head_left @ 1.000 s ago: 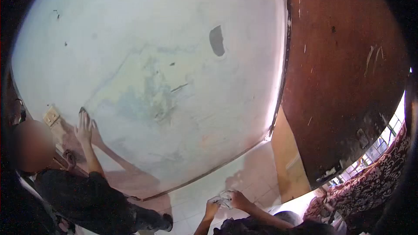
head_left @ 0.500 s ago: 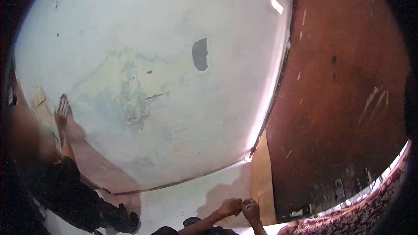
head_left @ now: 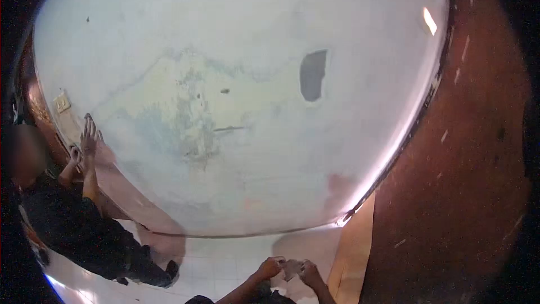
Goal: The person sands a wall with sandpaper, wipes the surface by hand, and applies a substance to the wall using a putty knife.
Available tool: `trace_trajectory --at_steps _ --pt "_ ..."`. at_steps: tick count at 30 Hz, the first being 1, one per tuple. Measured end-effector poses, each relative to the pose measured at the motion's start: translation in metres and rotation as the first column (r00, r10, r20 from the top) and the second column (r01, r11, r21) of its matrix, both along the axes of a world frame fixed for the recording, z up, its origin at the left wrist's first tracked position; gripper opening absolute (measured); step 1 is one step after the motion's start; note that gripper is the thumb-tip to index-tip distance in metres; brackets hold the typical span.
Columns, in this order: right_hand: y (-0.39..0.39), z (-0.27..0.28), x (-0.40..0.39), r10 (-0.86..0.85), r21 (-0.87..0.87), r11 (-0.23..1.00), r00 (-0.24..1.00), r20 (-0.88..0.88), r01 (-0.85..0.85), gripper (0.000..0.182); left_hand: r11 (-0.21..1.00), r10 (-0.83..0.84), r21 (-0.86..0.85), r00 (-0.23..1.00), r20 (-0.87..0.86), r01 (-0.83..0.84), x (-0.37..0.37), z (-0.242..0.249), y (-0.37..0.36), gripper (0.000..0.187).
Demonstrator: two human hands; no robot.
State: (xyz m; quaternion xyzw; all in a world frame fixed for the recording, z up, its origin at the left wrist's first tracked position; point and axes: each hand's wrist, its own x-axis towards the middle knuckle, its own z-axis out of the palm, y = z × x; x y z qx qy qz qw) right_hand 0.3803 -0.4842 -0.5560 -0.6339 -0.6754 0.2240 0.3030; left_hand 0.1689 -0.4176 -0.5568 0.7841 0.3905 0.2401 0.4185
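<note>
Low in the head view my left hand (head_left: 271, 267) and my right hand (head_left: 309, 273) are held apart in front of my body, above the floor. Between them is a small grey-brown flat piece (head_left: 292, 269), pinched at its left edge by the left fingers and at its right edge by the right. It looks like a scrap of sandpaper, but blur hides its surface. The pale wall (head_left: 270, 152) stands in front of me, with stained patches, a dark grey patch (head_left: 313, 76) and small chips.
A co-worker (head_left: 84, 231) in dark clothes stands at the left, both hands against the wall near a switch plate (head_left: 61, 102). A reddish-brown panel (head_left: 450, 191) is at the right, with a tan board (head_left: 354, 247) beside it. White tiles (head_left: 219, 259) cover the floor.
My hands were close together and are now apart, with the flat piece showing between them. My view has turned left. The co-worker's second hand now shows at the wall.
</note>
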Motion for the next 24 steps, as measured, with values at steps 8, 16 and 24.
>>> trace_trajectory --at_steps 8,16,24 --pt "0.155 0.072 -0.025 0.103 0.367 0.924 0.994 0.037 -0.11 0.034 0.989 0.121 -0.092 0.99 0.079 -0.114 -0.007 0.074 0.15 0.023" --pt "0.221 0.113 -0.026 -0.073 0.467 0.869 0.976 -0.205 0.163 0.034 0.98 0.097 0.171 0.994 0.054 -0.105 0.049 0.114 0.187 0.044" --pt "0.203 0.071 0.023 0.033 0.305 0.952 0.984 -0.176 0.022 0.037 0.913 0.36 -0.184 0.932 -0.049 -0.363 0.108 0.079 0.144 0.038"
